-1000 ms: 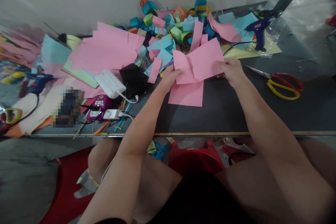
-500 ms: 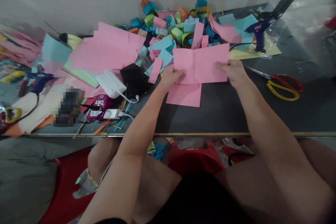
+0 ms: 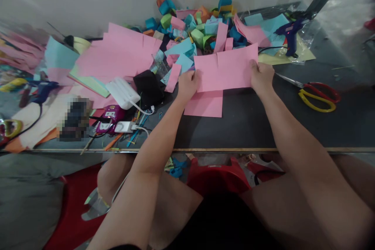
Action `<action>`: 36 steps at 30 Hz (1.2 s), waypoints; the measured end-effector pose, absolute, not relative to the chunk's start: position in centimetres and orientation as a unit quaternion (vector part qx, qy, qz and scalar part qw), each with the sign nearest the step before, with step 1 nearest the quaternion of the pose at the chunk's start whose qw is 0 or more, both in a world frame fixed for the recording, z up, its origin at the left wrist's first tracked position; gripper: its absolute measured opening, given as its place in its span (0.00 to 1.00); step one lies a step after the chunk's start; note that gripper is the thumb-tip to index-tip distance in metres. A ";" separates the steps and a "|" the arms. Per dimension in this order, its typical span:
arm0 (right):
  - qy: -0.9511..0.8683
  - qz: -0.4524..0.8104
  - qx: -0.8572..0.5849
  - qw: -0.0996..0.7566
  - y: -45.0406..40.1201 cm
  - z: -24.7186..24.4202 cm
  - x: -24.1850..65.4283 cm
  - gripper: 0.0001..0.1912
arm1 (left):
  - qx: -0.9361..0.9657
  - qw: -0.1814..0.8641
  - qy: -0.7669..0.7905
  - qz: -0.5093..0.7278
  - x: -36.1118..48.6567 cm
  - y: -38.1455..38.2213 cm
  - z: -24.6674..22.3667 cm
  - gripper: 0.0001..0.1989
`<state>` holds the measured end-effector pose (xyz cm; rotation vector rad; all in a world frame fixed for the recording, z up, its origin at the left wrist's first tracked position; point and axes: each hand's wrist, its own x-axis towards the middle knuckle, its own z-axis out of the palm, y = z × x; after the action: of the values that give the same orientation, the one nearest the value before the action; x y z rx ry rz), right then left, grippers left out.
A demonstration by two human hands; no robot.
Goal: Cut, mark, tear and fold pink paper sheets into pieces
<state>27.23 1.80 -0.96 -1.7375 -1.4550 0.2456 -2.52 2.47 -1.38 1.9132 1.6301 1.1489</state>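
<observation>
Held item: one plain pink rectangular paper sheet, raised over the dark grey tabletop, its broad face turned up to you. Your left hand has its fingers curled closed on the left edge; your right hand pinches the right edge, thumb on the near face, the other fingers partly hidden. Gripping opposite ends seems meant to keep thin stock flat and taut between you, since one grip alone would probably let it droop. A short line runs down from its upper edge; you cannot tell from here whether it is crease or slit. Beneath, partly covered: a second pink paper piece, lying flat on the tabletop, presumably kept near for easy reach. To the right of your right hand: scissors with one red and one yellow handle, blades pointing towards that hand, handles outward, a placing that likely suits a quick pick-up. Behind them: a dark blue glue gun resting on paper and clear plastic, which perhaps shields the surface. Beyond the sheet: a heap of multicoloured folded paper pieces, massed against the wall, arguably to leave you working room in front.
</observation>
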 end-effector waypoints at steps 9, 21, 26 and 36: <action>-0.524 0.084 -0.737 0.418 0.5 1.4 27.7 0.28 | 0.653 0.176 0.600 0.428 -4.1 3.3 -1.0 0.26; -0.574 0.082 -0.683 0.444 1.1 -0.4 27.2 0.29 | 0.535 0.094 0.730 0.414 -7.4 3.7 0.3 0.09; -0.589 0.087 -0.671 0.443 0.5 -0.3 26.2 0.30 | 0.601 0.033 0.684 0.412 -6.0 2.0 1.1 0.24; -0.621 0.114 -0.649 0.423 -0.7 0.8 24.7 0.34 | 0.802 0.166 0.460 0.344 -1.5 1.0 0.0 0.15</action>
<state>24.71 -0.66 0.81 -1.6246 -1.5553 0.2862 -1.54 0.98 -0.05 2.2821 1.3106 0.9783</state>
